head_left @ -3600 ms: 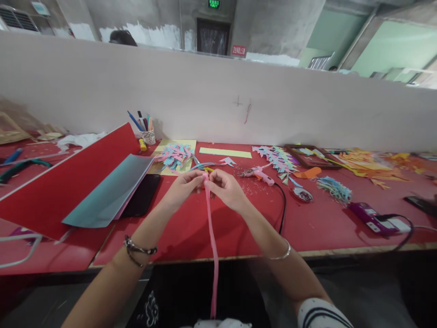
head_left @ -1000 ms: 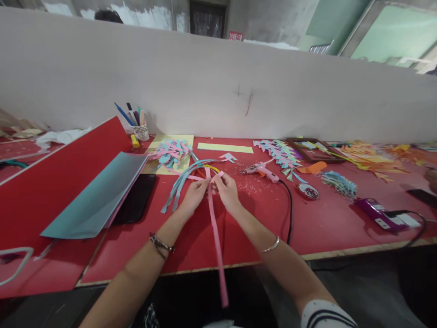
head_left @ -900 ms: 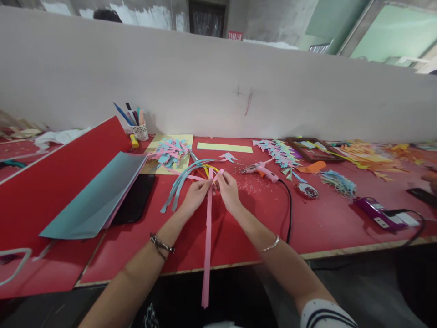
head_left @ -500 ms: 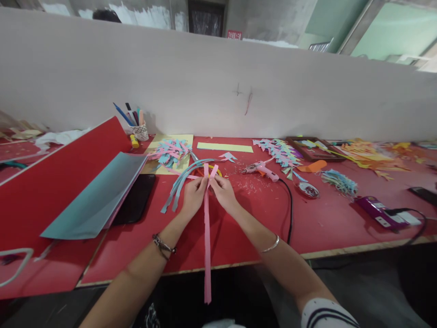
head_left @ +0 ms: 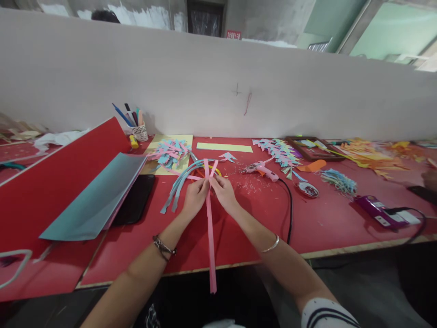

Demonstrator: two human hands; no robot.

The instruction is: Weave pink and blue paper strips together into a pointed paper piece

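A long pink paper strip [head_left: 210,237] is pinched between my two hands, its lower end hanging past the table's front edge. My left hand [head_left: 197,195] grips it with closed fingers. Fingers also closed, my right hand [head_left: 222,192] holds it from the other side. Above the fingertips two short pink ends spread in a V. Beside my left hand, curved blue paper strips [head_left: 176,193] lie on the table. Just beyond my hands are a yellow ring-shaped thing, partly hidden, and a small pink and blue folded piece [head_left: 228,157].
A pink glue gun [head_left: 261,169] lies to the right, its black cord running forward. Cut paper pieces [head_left: 170,152] are heaped at back left near a pen cup [head_left: 139,132]. Blue paper sheets [head_left: 99,200] lean at left. A purple power strip [head_left: 380,212] sits right. Another person's hand [head_left: 430,179] shows at the right edge.
The pink strip's upper ends have risen slightly, and its hanging end has swung a little to the right and up. Another person's hand has appeared at the right edge.
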